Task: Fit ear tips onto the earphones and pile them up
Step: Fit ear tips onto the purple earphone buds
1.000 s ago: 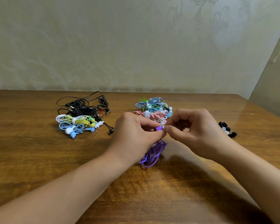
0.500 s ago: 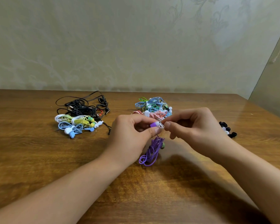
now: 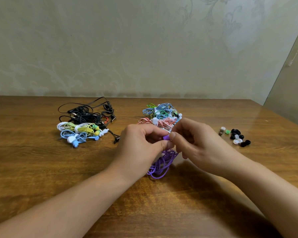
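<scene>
— Where's the purple earphone?
— Mid-table, pinched between both hands. The left hand holds the small bud; the right hand pinches its tip end. Its thin coiled purple cord hangs to the glossy wooden table.
— Any containers?
— Only loose heaps: a multicoloured earphone pile behind, a black-and-pastel pile left, small rounded ear tips right.
</scene>
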